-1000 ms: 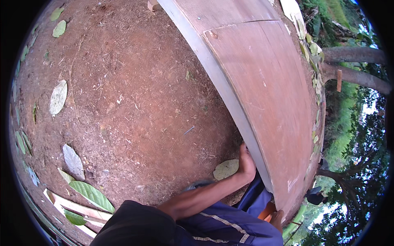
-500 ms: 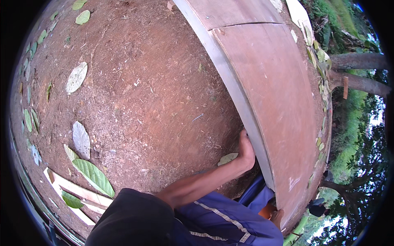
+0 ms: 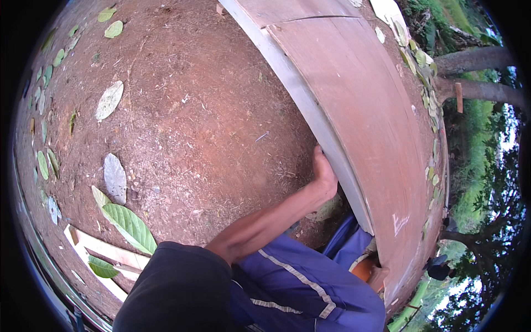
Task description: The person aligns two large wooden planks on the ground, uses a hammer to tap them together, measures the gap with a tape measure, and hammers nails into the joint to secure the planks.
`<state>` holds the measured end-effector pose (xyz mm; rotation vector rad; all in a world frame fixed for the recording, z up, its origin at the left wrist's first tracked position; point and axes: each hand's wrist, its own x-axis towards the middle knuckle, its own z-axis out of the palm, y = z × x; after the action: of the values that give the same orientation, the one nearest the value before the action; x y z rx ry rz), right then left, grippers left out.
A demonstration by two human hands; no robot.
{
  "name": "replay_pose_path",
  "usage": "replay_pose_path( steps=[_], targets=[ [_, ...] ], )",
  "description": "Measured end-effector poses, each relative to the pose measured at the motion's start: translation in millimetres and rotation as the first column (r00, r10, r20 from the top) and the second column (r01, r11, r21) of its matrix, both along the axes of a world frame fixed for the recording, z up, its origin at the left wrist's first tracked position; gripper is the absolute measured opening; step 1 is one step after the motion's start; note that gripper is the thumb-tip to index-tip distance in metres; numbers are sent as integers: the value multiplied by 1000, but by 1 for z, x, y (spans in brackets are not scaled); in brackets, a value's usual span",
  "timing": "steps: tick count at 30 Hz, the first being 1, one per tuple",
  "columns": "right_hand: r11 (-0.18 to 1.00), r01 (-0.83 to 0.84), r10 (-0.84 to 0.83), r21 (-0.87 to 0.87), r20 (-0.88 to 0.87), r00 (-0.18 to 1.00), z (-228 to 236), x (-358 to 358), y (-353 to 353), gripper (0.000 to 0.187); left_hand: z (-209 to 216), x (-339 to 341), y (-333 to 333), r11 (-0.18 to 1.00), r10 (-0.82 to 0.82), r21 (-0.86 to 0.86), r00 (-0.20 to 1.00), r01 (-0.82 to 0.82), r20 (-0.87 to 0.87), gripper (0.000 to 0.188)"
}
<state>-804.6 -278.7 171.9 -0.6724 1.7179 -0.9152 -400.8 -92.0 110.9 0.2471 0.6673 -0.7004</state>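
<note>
A long reddish-brown wooden panel [image 3: 354, 122] with a pale grey edge beam [image 3: 304, 97] runs from the top of the view down to the lower right. My left hand [image 3: 325, 171] grips the beam from the side, its fingers mostly hidden behind and under it. Close to the panel's near end is my right hand [image 3: 378, 279], largely cut off from sight by my trouser leg, so its fingers do not show clearly. Right beside that hand sits an orange thing [image 3: 362, 270], too covered to name.
Brown dirt ground [image 3: 204, 110] with scattered leaves spreads left of the panel. Thin wooden strips [image 3: 113, 252] lie at the lower left, by a large green leaf [image 3: 130, 227]. Beyond the panel stand tree trunks [image 3: 475, 60], and a dark figure-like shape [image 3: 440, 269] is at the right.
The view has shifted slightly, and the panel appears a little further up and left. My left hand stays on the beam. More of the orange thing shows by my right hand.
</note>
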Motion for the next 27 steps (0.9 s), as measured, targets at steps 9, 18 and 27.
replay_pose_path(
  steps=[9,18,27],
  targets=[
    [940,-234,206,-247,-135,969,-18,102,96,61,-9,5,-12,1000,18,-25,994,-15,107,59],
    [988,-90,139,-123,496,857,-14,163,83,85,8,1,-20,998,-41,62,988,32,148,60],
    [978,31,116,-205,666,737,-32,210,94,66,6,4,-20,999,11,44,995,-15,102,65]
  ],
)
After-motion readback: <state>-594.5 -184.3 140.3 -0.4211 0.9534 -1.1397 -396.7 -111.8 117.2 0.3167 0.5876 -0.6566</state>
